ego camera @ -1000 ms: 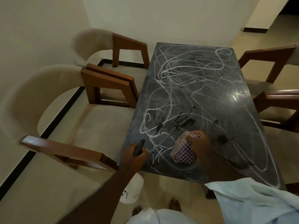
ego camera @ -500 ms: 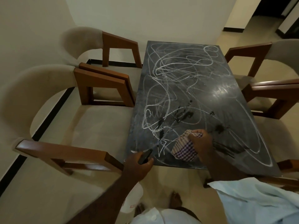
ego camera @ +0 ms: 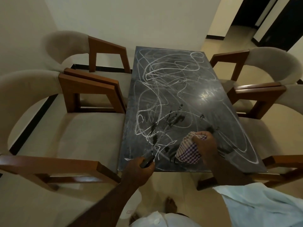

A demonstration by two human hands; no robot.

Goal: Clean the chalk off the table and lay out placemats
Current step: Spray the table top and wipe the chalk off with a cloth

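The dark table (ego camera: 218,122) is covered in white chalk scribbles (ego camera: 157,74), with dark wet splashes (ego camera: 175,118) near its middle. My right hand (ego camera: 205,143) grips a bunched purple-and-white checked cloth (ego camera: 188,152) and presses it on the tabletop near the front edge. Dark wiped streaks show beside the cloth. My left hand (ego camera: 139,169) hovers at the front left corner and holds the black head of a spray bottle (ego camera: 147,161), pointed at the tabletop. The bottle's white body is mostly hidden under my forearm.
Two upholstered wooden armchairs (ego camera: 82,135) stand along the table's left side and two more armchairs (ego camera: 262,99) along the right. A wall closes the far end. A dark doorway (ego camera: 270,18) opens at the back right. My bare feet stand on the tiled floor below.
My right hand has slid the cloth to the right and back over the near part of the table, leaving dark wiped streaks. My left hand with the sprayer has stayed at the front left corner.
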